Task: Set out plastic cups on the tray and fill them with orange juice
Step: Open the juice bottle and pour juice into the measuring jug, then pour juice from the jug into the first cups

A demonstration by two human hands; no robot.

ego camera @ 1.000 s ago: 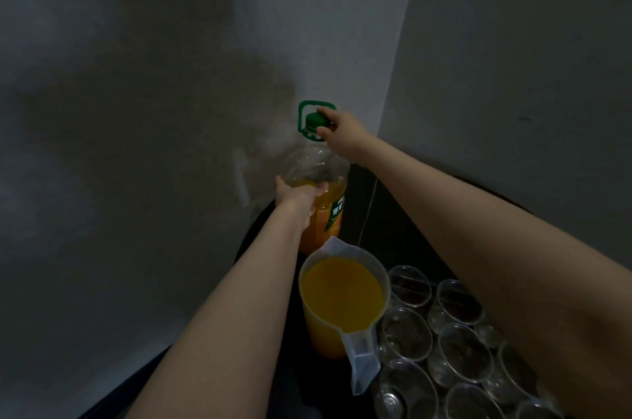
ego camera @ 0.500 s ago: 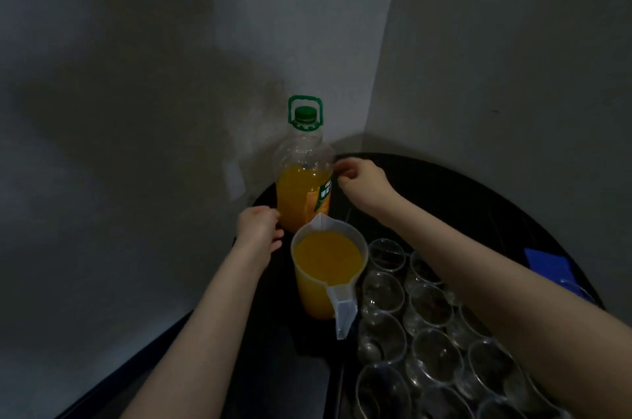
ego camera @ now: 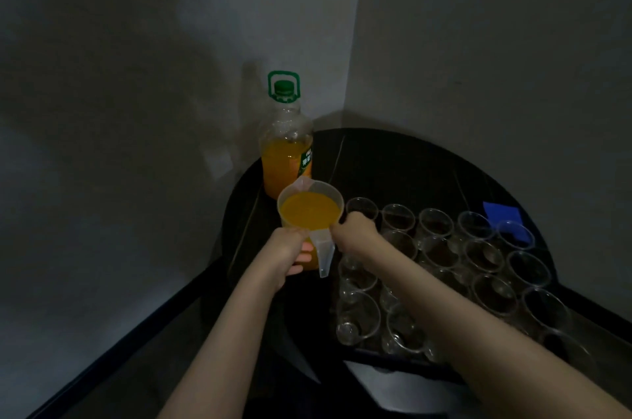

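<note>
A clear plastic jug [ego camera: 309, 210] full of orange juice stands at the left of a dark round table. My left hand [ego camera: 290, 252] wraps round its near left side. My right hand [ego camera: 354, 230] grips the jug at its handle, on the right. Behind the jug stands a large juice bottle [ego camera: 285, 152] with a green cap and handle, about half full. Several empty clear plastic cups [ego camera: 437, 261] stand in rows on a dark tray [ego camera: 386, 350] to the right of the jug.
The round black table [ego camera: 410, 165] sits in a corner between two grey walls. A blue piece of paper [ego camera: 501, 213] lies at the far right behind the cups. A white sheet [ego camera: 403, 384] lies under the tray's near edge.
Both hands left the bottle and came back toward me to the jug. My left hand now holds its side and my right hand its handle. The view has tilted down.
</note>
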